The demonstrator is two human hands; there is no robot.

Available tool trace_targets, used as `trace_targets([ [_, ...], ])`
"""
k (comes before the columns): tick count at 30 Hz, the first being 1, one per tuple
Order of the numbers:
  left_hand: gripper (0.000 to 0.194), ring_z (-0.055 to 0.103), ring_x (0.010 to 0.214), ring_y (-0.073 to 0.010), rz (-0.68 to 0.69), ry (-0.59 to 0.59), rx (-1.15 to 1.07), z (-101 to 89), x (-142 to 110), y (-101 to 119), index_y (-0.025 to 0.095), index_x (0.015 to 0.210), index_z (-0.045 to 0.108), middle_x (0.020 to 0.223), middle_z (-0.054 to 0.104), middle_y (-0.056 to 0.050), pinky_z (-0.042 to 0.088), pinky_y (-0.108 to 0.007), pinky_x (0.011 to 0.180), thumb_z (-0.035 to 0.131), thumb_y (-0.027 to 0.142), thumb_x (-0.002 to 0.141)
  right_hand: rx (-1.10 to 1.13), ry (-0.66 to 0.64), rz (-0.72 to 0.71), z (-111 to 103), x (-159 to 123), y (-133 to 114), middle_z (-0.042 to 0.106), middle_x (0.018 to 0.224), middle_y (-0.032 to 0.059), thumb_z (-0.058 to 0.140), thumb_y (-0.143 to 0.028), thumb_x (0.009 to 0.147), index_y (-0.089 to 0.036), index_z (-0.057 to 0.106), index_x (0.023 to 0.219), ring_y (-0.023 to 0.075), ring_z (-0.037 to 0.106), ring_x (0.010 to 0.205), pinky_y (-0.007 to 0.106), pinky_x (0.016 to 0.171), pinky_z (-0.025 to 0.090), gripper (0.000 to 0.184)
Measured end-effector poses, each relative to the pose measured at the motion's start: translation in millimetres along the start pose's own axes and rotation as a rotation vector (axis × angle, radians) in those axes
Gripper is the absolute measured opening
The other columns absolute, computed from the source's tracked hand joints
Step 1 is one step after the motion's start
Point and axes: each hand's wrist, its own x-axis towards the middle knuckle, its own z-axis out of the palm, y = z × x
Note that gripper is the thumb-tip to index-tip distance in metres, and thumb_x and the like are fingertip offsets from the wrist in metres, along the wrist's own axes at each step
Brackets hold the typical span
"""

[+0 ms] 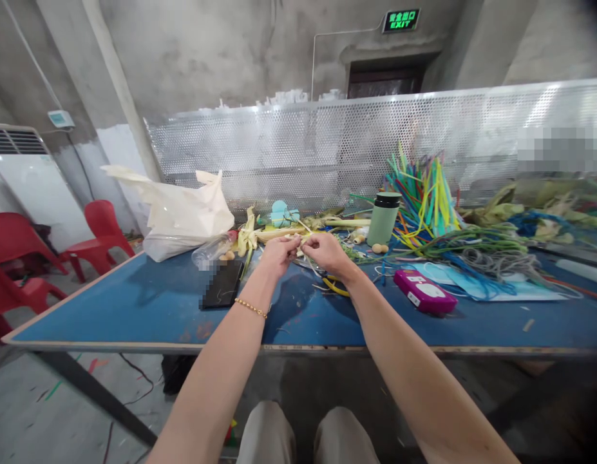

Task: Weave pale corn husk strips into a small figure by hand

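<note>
L hand (281, 255) & R hand (328, 254) meet over tbl (134, 309), tips pinching a small pale bit (303, 239) btwn them, nr husk (248, 236); prob. fine fingerwork, needs steady tips. Bit's shape unclear.

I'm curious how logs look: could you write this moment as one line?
left hand, right hand: fingertips close together, held piece unclear | left: white bag | right: green flask, purple box
</note>
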Motion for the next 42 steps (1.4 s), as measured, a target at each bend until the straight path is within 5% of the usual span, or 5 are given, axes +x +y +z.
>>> trace_targets([
  [13, 0.04, 0.035, 0.047, -0.0037, 0.031, 0.137, -0.029, 2.4, 6, -9, 0.015, 0.053, 0.043, 0.053, 0.046, 0.005, 0.027, -0.021, 0.051, 0.076, 0.0, 0.071, 0.114, -0.101, -0.021, 3, 0, 5, 0.033, 0.05, -0.0043, 0.051, -0.034, 0.07, -0.02, 0.043, 0.05, 0.0093, 0.031, 0.052, 0.027, 0.054, 0.023, 0.026],
  [31, 0.02, 0.045, 0.047, -0.0049, -0.06, 0.094, -0.107, 3.0, 1, -8, 0.011, 0.067, 0.063, 0.057, 0.057, 0.002, 0.034, -0.019, 0.049, 0.081, 0.002, 0.067, 0.125, -0.093, -0.018, -1, 0, 16, 0.035, 0.048, -0.0041, 0.053, -0.042, 0.075, -0.021, 0.042, 0.051, 0.0098, 0.033, 0.052, 0.027, 0.054, 0.023, 0.034],
  [38, 0.02, 0.048, 0.049, -0.0059, -0.093, 0.095, -0.083, 1.7, 0, -9, 0.012, 0.074, 0.068, 0.062, 0.062, 0.0, 0.035, -0.02, 0.051, 0.083, 0.005, 0.064, 0.172, -0.071, 0.037, -3, -1, 14, 0.038, 0.046, -0.0043, 0.057, -0.04, 0.073, -0.019, 0.047, 0.048, 0.0092, 0.036, 0.05, 0.026, 0.052, 0.024, 0.034],
  [42, 0.023, 0.046, 0.048, -0.0066, -0.036, 0.069, -0.009, 1.6, 1, -12, 0.012, 0.074, 0.071, 0.062, 0.064, -0.001, 0.028, -0.022, 0.049, 0.088, 0.015, 0.06, 0.36, -0.015, 0.151, -5, -4, 8, 0.051, 0.051, -0.004, 0.062, -0.036, 0.069, -0.015, 0.069, 0.069, 0.0097, 0.041, 0.049, 0.024, 0.049, 0.03, 0.022],
])
